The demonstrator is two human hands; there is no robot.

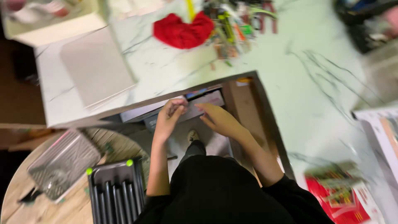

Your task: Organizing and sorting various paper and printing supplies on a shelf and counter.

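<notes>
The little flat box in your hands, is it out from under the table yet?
Nearly. Both the left hand and the right hand grip the flat grey box just below the marble table's edge, so it is lifted but not set down. More boxes sit stacked under the table, still in place. The picture is blurry, so I cannot tell if the box is open.

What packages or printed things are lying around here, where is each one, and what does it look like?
Flat pale package: below the counter edge, held between left hand and right hand; greyish, rectangular.
Red printed pack: lower right on the marble counter; red with green and white, blurred.
Pale flat board: upper left on the counter; plain, rectangular.
Clear plastic box: lower left on the round wooden table.
</notes>
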